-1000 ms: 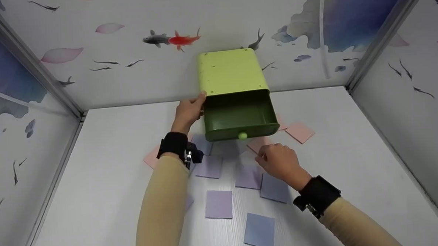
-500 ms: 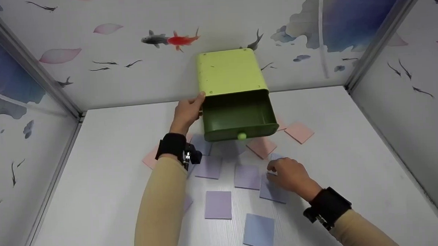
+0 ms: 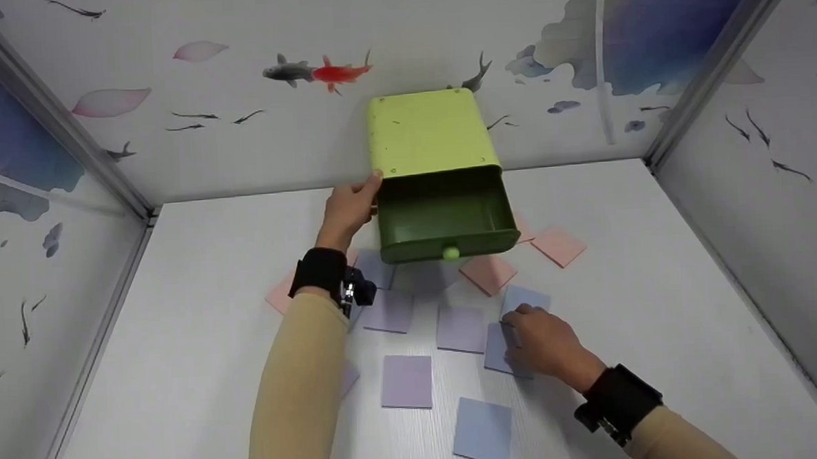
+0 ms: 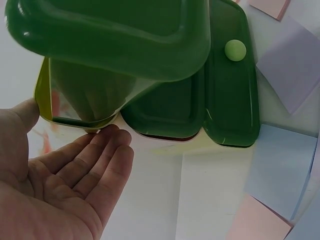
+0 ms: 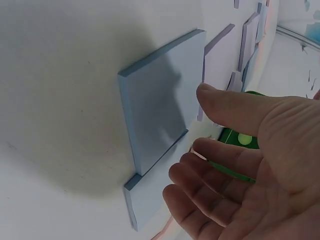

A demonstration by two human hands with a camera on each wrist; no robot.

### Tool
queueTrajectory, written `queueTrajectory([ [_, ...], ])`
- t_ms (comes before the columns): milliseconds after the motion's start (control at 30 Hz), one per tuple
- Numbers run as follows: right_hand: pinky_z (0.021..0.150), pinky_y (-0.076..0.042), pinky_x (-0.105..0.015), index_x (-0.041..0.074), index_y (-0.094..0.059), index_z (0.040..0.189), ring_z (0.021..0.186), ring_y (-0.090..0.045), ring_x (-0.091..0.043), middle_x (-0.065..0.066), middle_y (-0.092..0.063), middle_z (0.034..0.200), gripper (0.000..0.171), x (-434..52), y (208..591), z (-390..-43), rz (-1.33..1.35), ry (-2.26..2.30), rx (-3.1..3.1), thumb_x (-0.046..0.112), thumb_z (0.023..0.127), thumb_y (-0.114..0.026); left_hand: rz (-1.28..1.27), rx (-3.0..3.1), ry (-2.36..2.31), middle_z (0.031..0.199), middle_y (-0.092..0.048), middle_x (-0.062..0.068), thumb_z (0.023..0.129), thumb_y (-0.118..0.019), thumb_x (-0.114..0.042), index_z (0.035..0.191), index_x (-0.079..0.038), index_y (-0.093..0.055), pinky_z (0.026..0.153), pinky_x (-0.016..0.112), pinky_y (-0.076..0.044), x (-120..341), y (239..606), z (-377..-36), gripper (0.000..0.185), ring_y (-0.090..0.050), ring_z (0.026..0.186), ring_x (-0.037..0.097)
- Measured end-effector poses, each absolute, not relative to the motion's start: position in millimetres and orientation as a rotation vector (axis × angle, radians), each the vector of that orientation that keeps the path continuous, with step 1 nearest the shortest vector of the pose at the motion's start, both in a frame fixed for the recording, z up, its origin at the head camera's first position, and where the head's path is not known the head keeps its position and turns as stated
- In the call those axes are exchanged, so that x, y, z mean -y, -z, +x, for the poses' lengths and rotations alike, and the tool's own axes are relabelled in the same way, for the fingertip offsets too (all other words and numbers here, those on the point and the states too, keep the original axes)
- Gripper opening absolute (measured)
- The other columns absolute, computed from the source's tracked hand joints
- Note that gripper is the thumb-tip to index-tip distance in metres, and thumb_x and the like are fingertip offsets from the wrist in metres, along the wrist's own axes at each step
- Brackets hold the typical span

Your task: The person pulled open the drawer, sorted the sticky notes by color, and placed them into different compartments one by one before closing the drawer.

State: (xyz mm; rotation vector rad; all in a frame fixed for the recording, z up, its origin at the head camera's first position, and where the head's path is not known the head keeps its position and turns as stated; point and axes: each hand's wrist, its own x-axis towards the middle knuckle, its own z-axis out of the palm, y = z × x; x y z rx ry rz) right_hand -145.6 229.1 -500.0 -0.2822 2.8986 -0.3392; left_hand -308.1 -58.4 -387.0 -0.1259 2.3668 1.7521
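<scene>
The left hand (image 3: 349, 208) rests with straight, relaxed fingers against the side of the green drawer box (image 3: 432, 135), whose drawer (image 3: 444, 217) stands pulled out. The right hand (image 3: 544, 341), fingers loosely bent and gripping nothing, sits over a blue sticky-note pad (image 3: 502, 347) lying flat on the bench (image 3: 199, 321). As I see it, the thin pad could slide instead of lifting, nudging the neighbouring pad (image 3: 524, 297).

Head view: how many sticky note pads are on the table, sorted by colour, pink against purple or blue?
Pink pads: 4, counting one half hidden by the left wrist and a sliver behind the open drawer
Purple or blue pads: 8, counting one partly under the right hand and one beside the left sleeve
Total: 12 in view
</scene>
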Motion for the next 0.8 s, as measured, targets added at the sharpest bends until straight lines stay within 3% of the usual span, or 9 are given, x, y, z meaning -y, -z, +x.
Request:
queueTrajectory([
  [200,0.090,-0.053,-0.048,0.005,-0.063,0.124,0.101,-0.061,-0.026,-0.014,-0.064,0.117,0.057,-224,508,-143,-0.342,0.282,-2.871,0.023,0.074,-0.084,-0.124,-2.368,-1.754,0.111,-0.060,0.009,0.097,-0.051,-0.053,0.102,-0.004,-0.060,0.088,0.032,-0.051,59,388,-309,0.050,-0.063,0.105,0.022],
  [500,0.091,-0.053,-0.048,0.005,-0.060,0.127,0.103,-0.058,-0.027,-0.013,-0.061,0.118,0.063,-223,511,-142,-0.342,0.280,-2.860,0.027,0.073,-0.086,-0.120,-2.363,-1.760,0.110,-0.061,0.009,0.096,-0.052,-0.054,0.095,-0.007,-0.058,0.085,0.029,-0.050,59,388,-309,0.048,-0.063,0.105,0.021],
  [800,0.089,-0.054,-0.047,0.005,-0.059,0.126,0.102,-0.058,-0.027,-0.014,-0.060,0.118,0.067,-222,512,-143,-0.338,0.257,-2.855,0.028,0.070,-0.087,-0.133,-2.347,-1.752,0.117,-0.061,0.011,0.097,-0.051,-0.053,0.115,-0.003,-0.061,0.094,0.035,-0.050,59,387,-310,0.054,-0.062,0.108,0.023],
])
